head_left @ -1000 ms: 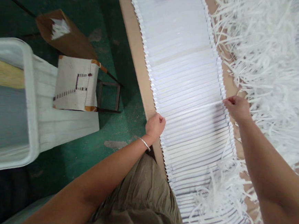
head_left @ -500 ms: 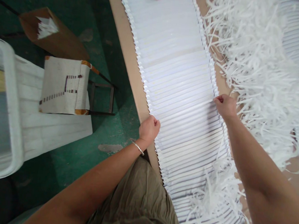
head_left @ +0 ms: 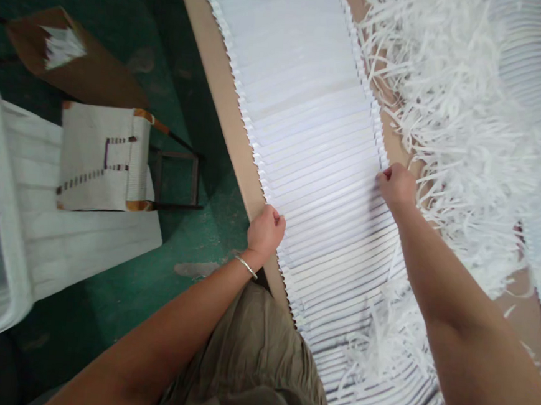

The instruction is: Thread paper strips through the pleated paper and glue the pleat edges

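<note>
Single head-worn view, above and near table [head_left: 225, 93], facing forward-down.

Hands [head_left: 266, 232] [head_left: 397, 186] pinch at opposite edges of a white row [head_left: 321, 150]; loose strips [head_left: 463, 136] lie alongside.

On my feed I see dark-striped white paper [head_left: 316, 215], a tan table [head_left: 221, 80], green floor [head_left: 218, 242] and a dark-dashed cream stool [head_left: 89, 154].

Along the left edge of the bench [head_left: 223, 93] lies the stack [head_left: 304, 136]; right of it, strips [head_left: 464, 118]; beyond that edge, a stool [head_left: 91, 151].
</note>
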The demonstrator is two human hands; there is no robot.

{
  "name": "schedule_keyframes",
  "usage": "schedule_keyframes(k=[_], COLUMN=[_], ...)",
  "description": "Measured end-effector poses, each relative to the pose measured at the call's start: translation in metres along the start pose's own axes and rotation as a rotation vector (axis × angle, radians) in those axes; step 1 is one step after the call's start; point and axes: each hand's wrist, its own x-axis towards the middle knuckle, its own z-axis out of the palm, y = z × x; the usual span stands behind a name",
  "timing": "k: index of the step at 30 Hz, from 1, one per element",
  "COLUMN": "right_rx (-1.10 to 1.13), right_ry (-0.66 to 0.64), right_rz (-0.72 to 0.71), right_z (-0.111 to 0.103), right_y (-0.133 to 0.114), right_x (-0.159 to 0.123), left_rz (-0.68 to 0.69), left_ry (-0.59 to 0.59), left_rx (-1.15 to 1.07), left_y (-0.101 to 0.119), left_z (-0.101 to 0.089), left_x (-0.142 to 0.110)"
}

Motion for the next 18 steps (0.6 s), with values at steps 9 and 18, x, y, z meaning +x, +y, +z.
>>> schedule_keyframes(k=[9,18], right_rx=[-0.024,-0.184], right_ry=[-0.341,-0.528], right_rz=[0.135,0.230], right_z=[-0.059,-0.038], right_y=[0.084,0.055], right_x=[-0.159,-0.323], left_rz=[0.171,0.132], left_ry=[0.025,-0.059], left_rx=[-0.337,-0.384], left_y=[-0.057,-0.114], left_z=[-0.017,-0.053], left_x=[-0.014,-0.065])
